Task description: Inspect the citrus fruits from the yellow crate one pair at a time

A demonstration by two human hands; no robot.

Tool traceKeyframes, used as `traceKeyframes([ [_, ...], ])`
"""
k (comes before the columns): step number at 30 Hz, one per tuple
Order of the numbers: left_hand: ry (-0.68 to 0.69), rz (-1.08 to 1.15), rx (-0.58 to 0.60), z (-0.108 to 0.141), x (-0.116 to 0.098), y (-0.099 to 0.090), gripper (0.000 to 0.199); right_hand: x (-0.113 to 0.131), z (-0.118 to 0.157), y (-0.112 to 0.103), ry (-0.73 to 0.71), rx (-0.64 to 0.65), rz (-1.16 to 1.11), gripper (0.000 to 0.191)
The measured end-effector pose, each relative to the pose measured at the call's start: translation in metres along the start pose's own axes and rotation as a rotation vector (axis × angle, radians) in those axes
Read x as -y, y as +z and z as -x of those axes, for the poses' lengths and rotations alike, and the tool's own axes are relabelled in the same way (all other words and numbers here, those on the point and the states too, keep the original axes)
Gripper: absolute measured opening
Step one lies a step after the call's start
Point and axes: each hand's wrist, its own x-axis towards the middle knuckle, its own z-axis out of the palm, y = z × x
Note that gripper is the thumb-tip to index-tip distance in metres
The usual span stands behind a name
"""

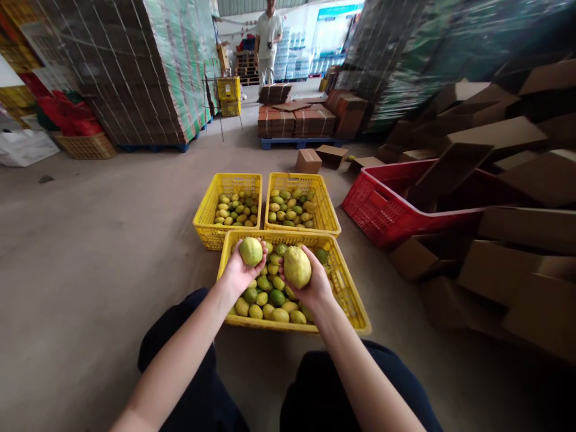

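Observation:
My left hand [240,272] is closed around a round, yellow-green lemon [251,251], palm turned up. In my right hand [318,281] rests a larger, paler yellow lemon [297,267], its skin bumpy. Both hands are above the near yellow crate [355,306], which holds many loose yellow and green lemons [276,297]. Behind it stand two smaller-looking yellow crates side by side, the left crate [204,207] and the right crate [330,210], each partly filled with similar fruit. My hands hide some of the fruit in the near crate.
To the right is a red crate [382,213] with cardboard inside, beside a heap of open cardboard boxes [508,258]. Flattened cartons [310,123] lie stacked on a blue pallet [299,144]. A tall wrapped stack [135,72] rises at left. Another person [269,45] stands at the back.

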Motion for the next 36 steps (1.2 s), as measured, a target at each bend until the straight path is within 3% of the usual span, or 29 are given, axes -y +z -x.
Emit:
traceKeyframes([
  [5, 0.037, 0.007, -0.086, -0.001, 0.001, 0.002, 0.027, -0.003, 0.0, 0.004, 0.012, -0.095, -0.037, 0.023],
  [10, 0.141, 0.038, -0.144, 0.0, -0.002, 0.005, 0.012, 0.0, 0.001, 0.002, -0.001, -0.143, -0.061, 0.016],
  [14, 0.107, 0.021, -0.095, 0.0, -0.003, 0.004, 0.013, 0.001, -0.001, -0.001, 0.067, -0.19, -0.081, 0.02],
  [18, 0.2, 0.04, -0.05, 0.0, -0.002, 0.006, 0.006, -0.001, -0.004, 0.0, 0.024, -0.214, -0.144, 0.016],
  [21, 0.185, -0.036, 0.027, 0.001, -0.004, 0.008, 0.017, 0.003, -0.002, 0.002, -0.038, -0.132, -0.173, 0.002],
  [24, 0.211, -0.142, 0.108, 0.003, -0.01, 0.01, 0.023, 0.014, 0.004, 0.002, -0.021, 0.044, -0.108, 0.013],
  [28, 0.377, -0.315, 0.209, 0.006, -0.016, 0.008, 0.021, 0.025, 0.013, -0.002, -0.062, 0.179, 0.057, 0.025],
  [31, 0.64, -0.603, 0.239, 0.007, -0.016, 0.001, 0.041, 0.022, 0.012, -0.006, -0.287, 0.175, 0.273, 0.033],
  [36, 1.136, -1.142, 0.288, 0.004, -0.011, -0.012, 0.058, 0.007, 0.004, -0.013, -1.163, 0.029, 0.88, 0.056],
])
